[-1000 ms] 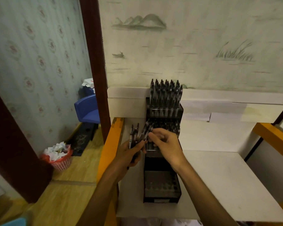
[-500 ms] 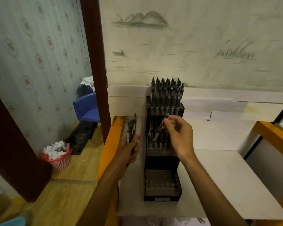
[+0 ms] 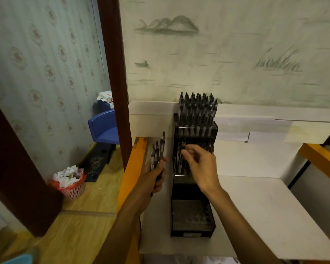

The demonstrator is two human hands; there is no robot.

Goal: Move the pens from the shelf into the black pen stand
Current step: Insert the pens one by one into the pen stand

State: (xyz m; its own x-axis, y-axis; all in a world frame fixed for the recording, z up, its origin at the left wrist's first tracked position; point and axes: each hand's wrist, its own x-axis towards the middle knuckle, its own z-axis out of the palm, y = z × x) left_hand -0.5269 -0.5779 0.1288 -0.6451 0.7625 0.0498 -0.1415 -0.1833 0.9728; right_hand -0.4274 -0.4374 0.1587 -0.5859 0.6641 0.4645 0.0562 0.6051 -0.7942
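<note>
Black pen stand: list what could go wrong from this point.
1. The left hand grips a loose bundle of pens beside the black pen stand; one could slip out and fall toward the floor past the orange edge.
2. The right hand is seating a pen in the crowded middle tier; it could knock neighbouring pens askew.
3. The tall, narrow stand might tip if pushed.

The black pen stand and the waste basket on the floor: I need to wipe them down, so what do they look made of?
The black pen stand looks like hard, semi-gloss plastic: flat panels, faint sheen. The waste basket looks like pink moulded plastic with an open lattice wall.
</note>
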